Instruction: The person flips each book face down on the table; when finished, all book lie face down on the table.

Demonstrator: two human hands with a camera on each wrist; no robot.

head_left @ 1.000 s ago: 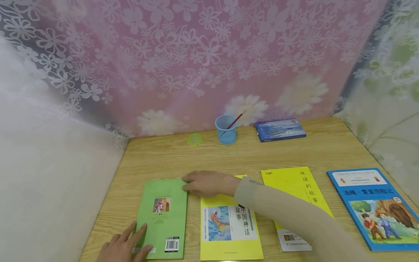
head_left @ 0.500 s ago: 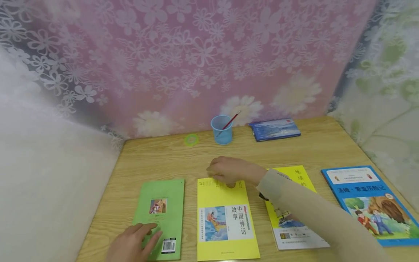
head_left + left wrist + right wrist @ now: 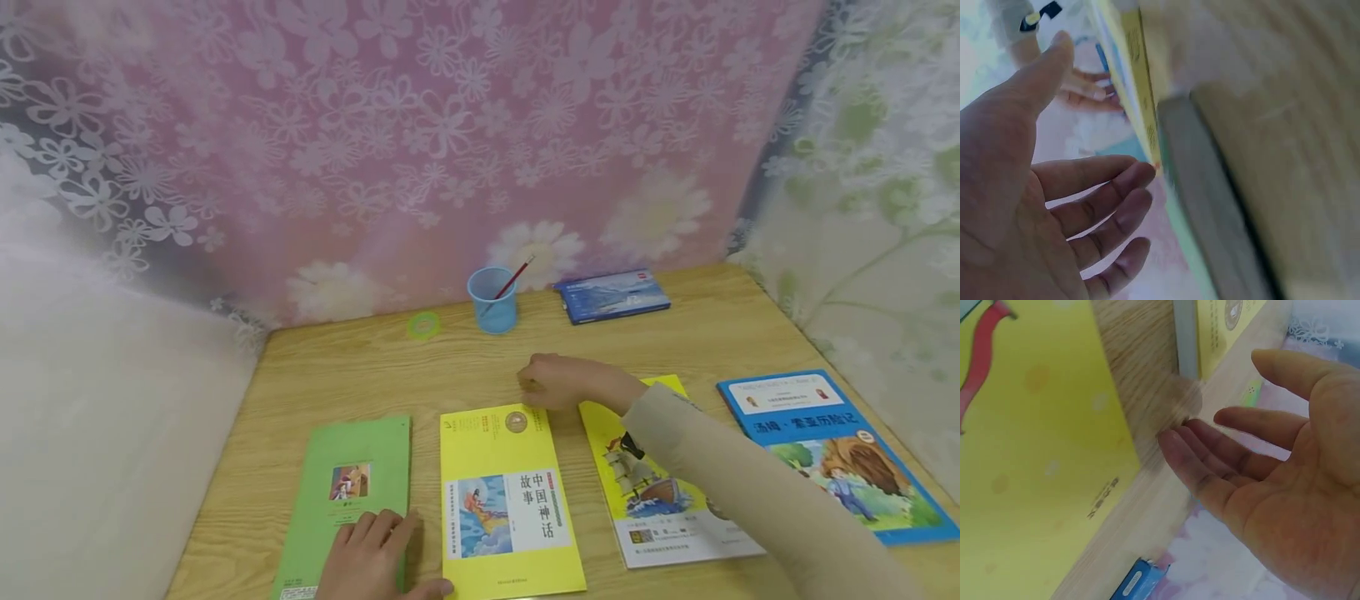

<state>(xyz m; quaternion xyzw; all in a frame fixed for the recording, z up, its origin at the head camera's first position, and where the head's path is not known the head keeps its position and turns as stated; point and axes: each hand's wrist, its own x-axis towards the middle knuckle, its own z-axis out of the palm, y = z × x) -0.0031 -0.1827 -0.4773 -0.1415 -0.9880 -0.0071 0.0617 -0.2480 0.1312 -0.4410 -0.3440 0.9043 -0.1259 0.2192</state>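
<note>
Four books lie in a row on the wooden table point(image 3: 375, 367): a green book point(image 3: 348, 483), a yellow book point(image 3: 506, 500) with a picture, a second yellow book point(image 3: 652, 492) with a ship, and a blue book point(image 3: 832, 450). My left hand point(image 3: 371, 552) rests flat on the green book's near right corner, thumb by the yellow book's edge point(image 3: 1138, 112). My right hand point(image 3: 557, 382) hovers over bare wood point(image 3: 1141, 394) between the two yellow books' far ends. Its fingers point(image 3: 1210, 456) are relaxed and hold nothing.
At the back stand a blue cup point(image 3: 493, 300) with a red brush in it, a green tape ring point(image 3: 424, 325) and a flat blue box point(image 3: 611, 296). Flowered curtains close off the table on the left, back and right.
My right hand has left the green book's far corner and moved right past the first yellow book's top. My left hand slid right along the green book's near edge.
</note>
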